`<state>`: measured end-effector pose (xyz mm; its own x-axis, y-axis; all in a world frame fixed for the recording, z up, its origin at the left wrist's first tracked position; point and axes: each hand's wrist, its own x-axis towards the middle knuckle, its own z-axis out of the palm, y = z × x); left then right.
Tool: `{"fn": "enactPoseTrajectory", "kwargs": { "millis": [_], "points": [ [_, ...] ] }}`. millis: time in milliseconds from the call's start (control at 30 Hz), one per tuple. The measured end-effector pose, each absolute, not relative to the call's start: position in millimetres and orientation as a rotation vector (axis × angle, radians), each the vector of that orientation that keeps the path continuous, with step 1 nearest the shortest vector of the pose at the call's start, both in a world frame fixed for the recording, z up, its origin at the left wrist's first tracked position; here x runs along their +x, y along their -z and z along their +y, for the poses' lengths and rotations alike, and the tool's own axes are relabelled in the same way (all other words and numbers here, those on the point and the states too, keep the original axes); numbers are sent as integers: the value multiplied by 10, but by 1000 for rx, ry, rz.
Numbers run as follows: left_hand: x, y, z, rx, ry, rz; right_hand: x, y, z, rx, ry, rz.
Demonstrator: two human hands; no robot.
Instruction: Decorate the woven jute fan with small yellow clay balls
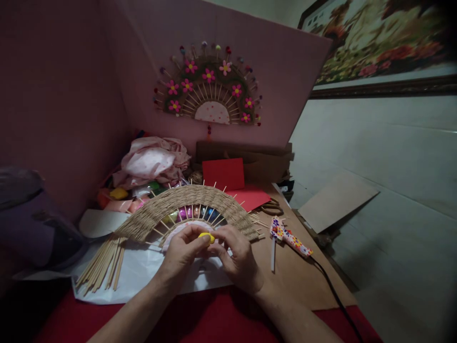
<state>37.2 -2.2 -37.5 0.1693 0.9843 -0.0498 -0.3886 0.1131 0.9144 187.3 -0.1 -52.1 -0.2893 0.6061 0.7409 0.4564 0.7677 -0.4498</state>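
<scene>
A small yellow lump [206, 237], which looks like modelling clay, is pinched between both hands. My left hand [184, 247] has thumb and forefinger closed on its left side. From the right, my right hand [233, 252] grips it with bent fingers. Just behind the hands lies a woven fan-shaped piece [193, 197] of twisted cord on thin wooden sticks. Its half-round pink-and-white centre [171, 238] is partly covered by my hands. White sheeting [143, 271] spreads beneath the hands and the fan.
Loose sticks [103, 267] lie at left. A patterned glue gun [291, 238] with a black cable rests on brown board [303, 281] at right. Behind are red card [223, 172], scissors [272, 208] and bundled cloth [153, 159]. A flower-covered fan [210, 90] hangs on the pink board.
</scene>
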Motion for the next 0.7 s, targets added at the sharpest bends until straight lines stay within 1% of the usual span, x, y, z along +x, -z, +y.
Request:
{"fn": "enactPoseTrajectory", "kwargs": {
  "millis": [267,533,700],
  "points": [
    [389,399,-14,973,-1165,812,1862,521,0,-735,-261,-1865],
    [375,429,3,994,-1238,852,1845,487,-10,-758,-389,-1836],
    [381,407,-7,959,-1234,812,1858,502,20,-782,-355,-1852]
  ]
}}
